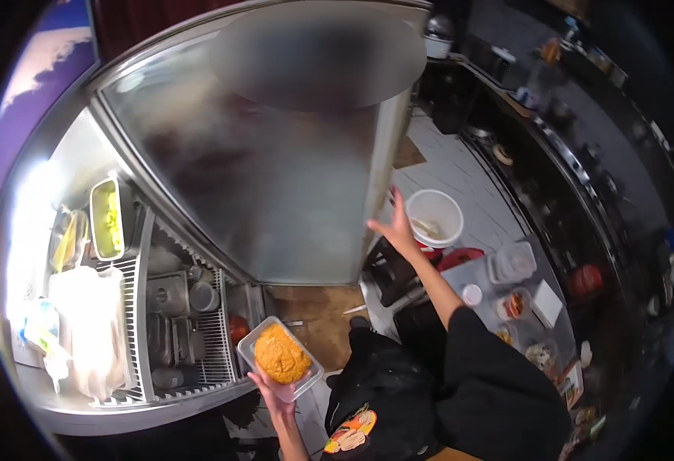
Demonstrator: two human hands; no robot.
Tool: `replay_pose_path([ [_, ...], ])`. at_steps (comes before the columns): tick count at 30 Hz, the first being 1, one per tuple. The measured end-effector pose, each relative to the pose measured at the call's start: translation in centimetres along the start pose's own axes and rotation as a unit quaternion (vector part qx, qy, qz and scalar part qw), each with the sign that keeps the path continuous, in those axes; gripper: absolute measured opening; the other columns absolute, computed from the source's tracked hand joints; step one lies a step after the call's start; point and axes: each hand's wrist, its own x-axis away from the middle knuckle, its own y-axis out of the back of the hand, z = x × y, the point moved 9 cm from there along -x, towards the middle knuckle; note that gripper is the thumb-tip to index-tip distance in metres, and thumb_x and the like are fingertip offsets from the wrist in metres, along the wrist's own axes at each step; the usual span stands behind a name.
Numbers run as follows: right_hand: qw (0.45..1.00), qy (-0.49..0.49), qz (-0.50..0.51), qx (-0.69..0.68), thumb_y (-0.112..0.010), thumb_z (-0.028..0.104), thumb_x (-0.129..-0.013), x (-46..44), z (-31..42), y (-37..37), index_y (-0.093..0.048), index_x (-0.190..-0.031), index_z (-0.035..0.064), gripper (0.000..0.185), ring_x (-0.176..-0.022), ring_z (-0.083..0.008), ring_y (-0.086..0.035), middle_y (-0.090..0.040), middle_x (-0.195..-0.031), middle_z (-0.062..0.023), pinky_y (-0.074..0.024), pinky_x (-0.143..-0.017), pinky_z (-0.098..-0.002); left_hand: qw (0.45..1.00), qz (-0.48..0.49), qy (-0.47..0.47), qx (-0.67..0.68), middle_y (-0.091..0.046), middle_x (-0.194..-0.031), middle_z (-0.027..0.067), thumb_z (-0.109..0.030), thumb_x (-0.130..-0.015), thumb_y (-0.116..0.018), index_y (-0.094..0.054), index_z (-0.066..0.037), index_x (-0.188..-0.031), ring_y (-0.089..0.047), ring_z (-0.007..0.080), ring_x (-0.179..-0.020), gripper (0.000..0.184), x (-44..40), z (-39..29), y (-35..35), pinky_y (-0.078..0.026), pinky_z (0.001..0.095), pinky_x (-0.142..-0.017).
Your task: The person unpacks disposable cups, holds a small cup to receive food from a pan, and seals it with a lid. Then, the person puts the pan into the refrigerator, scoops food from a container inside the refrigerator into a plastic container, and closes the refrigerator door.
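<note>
My left hand (274, 390) holds a clear plastic container (313, 372) from below, near the open fridge. An orange, paste-like food (281, 354) is heaped inside it. My right hand (395, 221) is raised at the edge of the glass fridge door (306, 192), thumb and fingers apart, with nothing held in it. Whether its fingers touch the door edge is hard to tell. The door stands swung open in front of me, its glass fogged.
Fridge racks (215, 338) on the left bear a metal tray of green pieces (108, 219), white bags (95, 330) and several containers. A white bucket (435, 218) stands beyond my right hand. Containers crowd a table (471, 269) at the right.
</note>
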Motion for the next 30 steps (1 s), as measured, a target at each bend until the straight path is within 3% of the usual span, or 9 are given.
replay_pose_path([
  [1, 0.998, 0.054, 0.022, 0.006, -0.085, 0.035, -0.068, -1.2, 2.3, -0.1, -0.020, -0.146, -0.0001, 0.108, -0.134, -0.0303, -0.037, -0.037, -0.144, -0.0220, -0.0323, -0.108, -0.0387, 1.000, -0.002, 0.018, -0.013, -0.027, -0.151, 0.0090, -0.075, -0.087, -0.029, -0.018, -0.029, -0.150, -0.034, 0.0389, -0.134, 0.078, 0.5, 1.3, -1.6, -0.042, 0.0712, -0.088],
  [6, 0.995, -0.059, 0.066, -0.045, -0.088, 0.043, -0.062, -2.1, 2.4, -0.8, -0.037, -0.130, 0.0010, 0.095, -0.110, -0.0303, -0.056, -0.056, -0.120, -0.0193, -0.0436, -0.096, -0.0389, 0.994, 0.069, 0.083, -0.024, -0.030, -0.150, 0.0138, -0.075, -0.088, -0.026, -0.018, -0.024, -0.150, -0.038, 0.0403, -0.131, 0.081, 2.4, 8.2, -7.2, -0.042, 0.0700, -0.091],
  [11, 0.994, -0.038, 0.107, 0.004, -0.087, 0.047, -0.061, 3.4, 2.9, -0.4, -0.038, -0.128, 0.0030, 0.094, -0.110, -0.0312, -0.057, -0.055, -0.122, -0.0210, -0.0445, -0.094, -0.0389, 0.978, 0.134, 0.151, -0.059, -0.028, -0.151, 0.0138, -0.076, -0.087, -0.023, -0.015, -0.023, -0.151, -0.035, 0.0398, -0.135, 0.083, 3.8, 16.3, -11.8, -0.038, 0.0699, -0.096],
  [16, 0.964, 0.001, 0.248, -0.095, -0.069, 0.041, -0.085, 12.7, 9.5, 5.0, -0.039, -0.138, 0.0043, 0.071, -0.120, -0.0265, -0.052, -0.052, -0.131, -0.0156, -0.0415, -0.099, -0.0382, 0.953, 0.160, 0.254, -0.036, -0.025, -0.154, 0.0108, -0.074, -0.088, -0.018, -0.013, -0.024, -0.151, -0.031, 0.0390, -0.138, 0.081, 6.4, 23.9, -14.2, -0.034, 0.0713, -0.098],
  [18, 0.977, -0.084, 0.128, -0.147, -0.063, 0.024, -0.092, 16.4, 5.8, 10.1, -0.046, -0.134, 0.0081, 0.049, -0.117, -0.0169, -0.052, -0.051, -0.135, -0.0073, -0.0431, -0.095, -0.0332, 0.954, 0.156, 0.246, -0.066, -0.023, -0.155, 0.0104, -0.074, -0.088, -0.017, -0.012, -0.024, -0.152, -0.029, 0.0388, -0.138, 0.081, 7.2, 25.1, -14.8, -0.034, 0.0707, -0.098],
  [19, 0.983, -0.034, 0.057, -0.168, -0.056, 0.028, -0.096, 17.6, 4.9, 12.8, -0.043, -0.135, 0.0087, 0.046, -0.114, -0.0167, -0.052, -0.055, -0.124, -0.0050, -0.0417, -0.095, -0.0330, 0.959, 0.145, 0.238, -0.056, -0.023, -0.155, 0.0103, -0.073, -0.089, -0.017, -0.012, -0.024, -0.152, -0.029, 0.0386, -0.138, 0.080, 7.4, 25.0, -15.9, -0.034, 0.0693, -0.099],
  [24, 0.817, -0.406, 0.054, -0.406, -0.038, 0.058, -0.096, 32.4, 1.1, 14.4, -0.031, -0.145, 0.0165, 0.064, -0.125, -0.0211, -0.045, -0.043, -0.142, -0.0098, -0.0411, -0.100, -0.0371, 0.960, 0.173, 0.198, -0.092, -0.023, -0.155, 0.0091, -0.066, -0.092, -0.028, -0.009, -0.023, -0.152, -0.030, 0.0316, -0.139, 0.076, 6.7, 23.8, -19.3, -0.038, 0.0596, -0.102],
  [26, 0.693, -0.416, 0.100, -0.580, -0.031, 0.062, -0.093, 36.7, -0.3, 11.7, -0.027, -0.147, 0.0173, 0.071, -0.132, -0.0239, -0.039, -0.037, -0.147, -0.0087, -0.0344, -0.108, -0.0430, 0.962, 0.167, 0.194, -0.097, -0.025, -0.154, 0.0076, -0.062, -0.095, -0.029, -0.011, -0.021, -0.152, -0.031, 0.0276, -0.139, 0.073, 5.9, 24.3, -19.4, -0.039, 0.0533, -0.105],
  [30, 0.708, -0.404, 0.084, -0.573, -0.032, 0.065, -0.091, 35.9, 2.5, 11.1, -0.023, -0.149, 0.0139, 0.077, -0.136, -0.0258, -0.036, -0.035, -0.148, -0.0097, -0.0344, -0.109, -0.0451, 0.958, 0.135, 0.177, -0.180, -0.030, -0.151, 0.0069, -0.054, -0.100, -0.026, -0.017, -0.016, -0.151, -0.033, 0.0223, -0.137, 0.064, 4.9, 24.8, -18.8, -0.036, 0.0450, -0.107],
])
